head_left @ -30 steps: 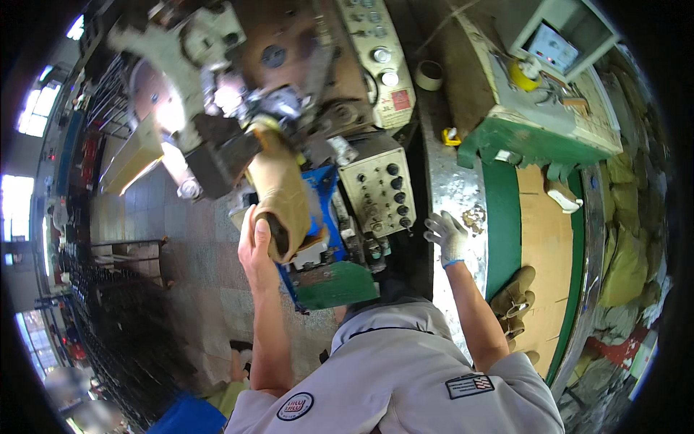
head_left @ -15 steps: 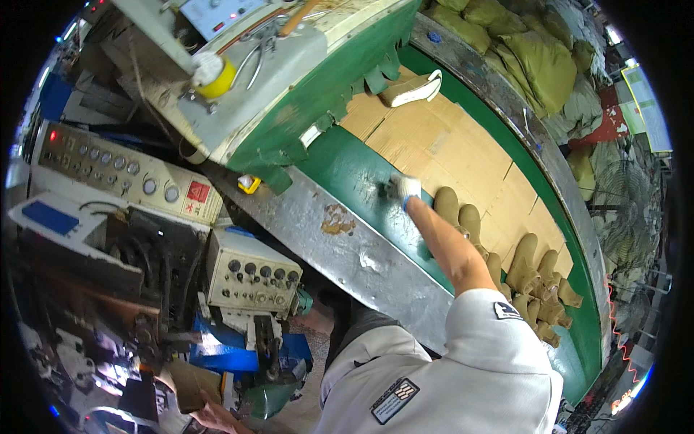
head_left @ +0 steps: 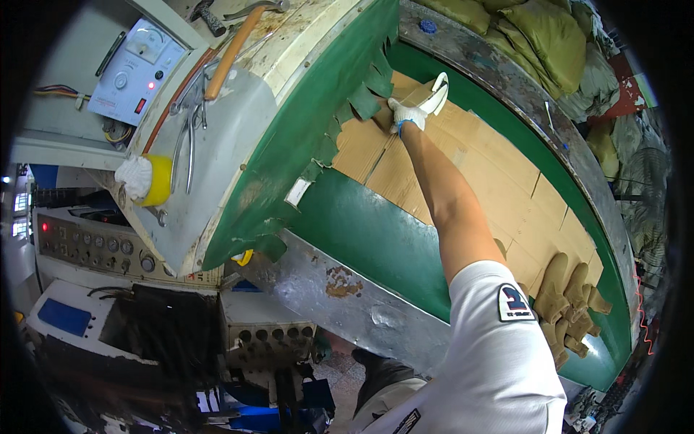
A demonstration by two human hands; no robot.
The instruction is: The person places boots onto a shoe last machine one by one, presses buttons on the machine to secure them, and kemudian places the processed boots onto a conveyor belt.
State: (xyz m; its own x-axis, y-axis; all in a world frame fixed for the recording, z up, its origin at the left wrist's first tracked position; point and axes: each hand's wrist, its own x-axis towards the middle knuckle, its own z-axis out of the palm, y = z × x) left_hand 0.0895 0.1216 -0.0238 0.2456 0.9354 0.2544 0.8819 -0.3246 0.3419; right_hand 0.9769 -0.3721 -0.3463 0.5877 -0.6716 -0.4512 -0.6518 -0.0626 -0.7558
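My right hand (head_left: 409,117), in a white glove with a blue cuff, reaches far across a green conveyor belt (head_left: 361,224). Its fingers are closed around a tan boot (head_left: 382,116) with a white underside, lying on its side on cardboard (head_left: 463,145). The glove hides the middle of the boot. Several more tan boots (head_left: 555,289) stand in a cluster at the belt's right end, partly behind my arm. My left hand is out of view.
Ragged green flaps (head_left: 361,101) hang at the machine opening. On its top lie an orange-handled hammer (head_left: 235,54), pliers (head_left: 191,137) and a yellow cup (head_left: 159,181). A worn metal ledge (head_left: 340,282) runs along the near side. Olive sacks (head_left: 546,43) are piled beyond the belt.
My right hand has moved from the bare belt up and away to the boot near the flaps and has closed on it. My left hand, with a tan boot at lower left, has left view.
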